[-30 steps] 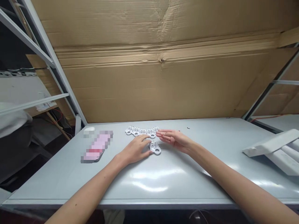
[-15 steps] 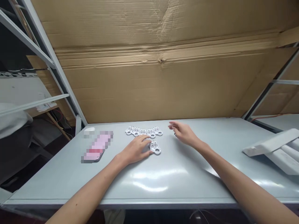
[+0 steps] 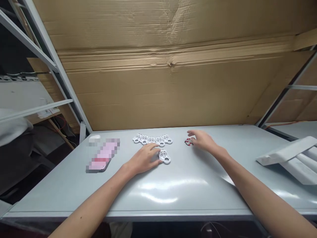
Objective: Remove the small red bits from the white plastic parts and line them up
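My left hand (image 3: 145, 158) rests on the table with thumb and forefinger at the left edge of a white plastic bracket (image 3: 165, 157), which has a large round hole and lies flat. Behind that hand, several similar white brackets (image 3: 167, 139) lie in a row, close together. Farther right, my right hand (image 3: 201, 140) hovers low over the table with its fingers apart. Small red and black pieces (image 3: 188, 142) lie in a little group by its fingertips. The hand partly covers them, so their exact kind is hard to make out.
A blurred pink phone-like object (image 3: 105, 155) lies at the left, with a small white item (image 3: 94, 138) behind it. White long foam-like pieces (image 3: 292, 158) are stacked at the right. A cardboard wall (image 3: 163, 99) stands behind the grey table (image 3: 173, 198); metal posts (image 3: 66, 79) flank it.
My right hand has moved right, uncovering the small red and black pieces. My left hand and the white bracket have stayed in place.
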A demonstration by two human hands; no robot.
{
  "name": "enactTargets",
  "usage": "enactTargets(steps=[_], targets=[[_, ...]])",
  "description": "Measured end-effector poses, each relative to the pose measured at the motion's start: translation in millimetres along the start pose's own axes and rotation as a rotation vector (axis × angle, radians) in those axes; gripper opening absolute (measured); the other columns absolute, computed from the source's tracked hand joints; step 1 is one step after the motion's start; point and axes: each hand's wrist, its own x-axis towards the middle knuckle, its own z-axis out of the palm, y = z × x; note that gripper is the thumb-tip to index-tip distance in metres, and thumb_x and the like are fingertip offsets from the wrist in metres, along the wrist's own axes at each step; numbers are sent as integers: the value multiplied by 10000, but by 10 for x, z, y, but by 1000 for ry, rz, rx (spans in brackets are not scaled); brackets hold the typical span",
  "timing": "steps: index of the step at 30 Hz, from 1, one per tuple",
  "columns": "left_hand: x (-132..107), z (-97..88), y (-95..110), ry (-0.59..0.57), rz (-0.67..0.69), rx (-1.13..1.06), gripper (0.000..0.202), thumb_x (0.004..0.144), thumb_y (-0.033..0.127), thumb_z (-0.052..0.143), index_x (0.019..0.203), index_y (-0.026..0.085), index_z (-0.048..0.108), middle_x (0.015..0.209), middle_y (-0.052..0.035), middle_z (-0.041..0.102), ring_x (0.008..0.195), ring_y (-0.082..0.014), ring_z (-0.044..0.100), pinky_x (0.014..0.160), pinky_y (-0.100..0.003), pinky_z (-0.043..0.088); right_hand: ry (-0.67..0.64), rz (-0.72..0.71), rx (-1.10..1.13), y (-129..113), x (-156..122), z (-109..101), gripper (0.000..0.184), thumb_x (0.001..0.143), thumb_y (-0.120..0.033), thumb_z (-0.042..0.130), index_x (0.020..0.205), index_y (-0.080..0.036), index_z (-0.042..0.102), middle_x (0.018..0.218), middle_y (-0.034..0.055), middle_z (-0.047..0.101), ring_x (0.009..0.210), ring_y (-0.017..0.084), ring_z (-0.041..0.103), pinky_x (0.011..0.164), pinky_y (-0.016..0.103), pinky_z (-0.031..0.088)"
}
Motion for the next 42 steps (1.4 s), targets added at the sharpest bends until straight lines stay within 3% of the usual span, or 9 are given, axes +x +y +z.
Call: enactTargets(steps=[3,5,11,14,20,27,33,37,42], targets=[[-2,34,-10,10,1,3,320,924,365,632,1192,189,629,1313,-137,576,1226,-301,538,1026,-434,461,69,-24,20,-66,-22,-13,429,832,-116,454,1222,-169,622,1225,111,691,1126,270,633,893,356,485],[-4,56,-18,17,-7,3,328,930,381,624,1199,192,630,1313,-134,577,1227,-301,538,1024,-437,462,63,-148,67,-159,-75,16,390,870,-165,457,1218,-190,633,1222,93,696,1100,265,647,916,379,490],[-18,22,-98,21,-83,-27,435,938,468,593,1292,214,584,1406,-130,518,1288,-300,500,1056,-451,448,-195,-714,145,-509,-335,189,400,912,-390,564,1275,-228,612,1283,101,652,1160,267,603,981,415,472],[-27,-7,-169,62,-105,1,414,945,434,583,1281,194,585,1405,-137,522,1310,-299,479,1078,-456,427,-257,-807,124,-604,-409,243,472,872,-419,633,1291,-203,596,1219,125,663,1085,269,614,912,408,500],[-47,53,-257,68,-178,77,382,943,419,567,1240,180,599,1409,-155,512,1336,-316,451,1105,-489,390,-233,-758,92,-595,-377,233,360,877,-385,624,1196,-220,643,1128,95,706,1002,251,649,852,369,512],[-56,78,-234,-33,-315,69,477,955,473,514,1331,181,530,1513,-178,388,1408,-358,359,1119,-536,357,111,-411,44,-279,-112,222,389,937,-359,490,1271,-186,590,1279,123,655,1144,281,613,956,409,471],[-55,122,-216,-43,-283,76,481,968,481,493,1331,167,527,1502,-188,391,1425,-356,326,1138,-538,322,12,-395,-82,-245,9,345,367,975,-285,395,1274,-183,581,1295,129,636,1186,281,587,998,416,446],[-58,128,-220,-40,-278,93,472,975,478,481,1328,168,529,1494,-187,403,1422,-349,334,1134,-528,333,-7,-400,-149,-309,-14,382,403,984,-254,358,1313,-170,574,1424,138,540,1345,290,459,1100,437,368],[-56,118,-215,-36,-254,93,465,977,457,493,1332,158,529,1492,-192,413,1418,-346,340,1136,-529,323,-42,-395,-167,-456,-173,407,470,996,-359,365,1397,-170,521,1492,133,477,1374,300,428,1117,458,352]])
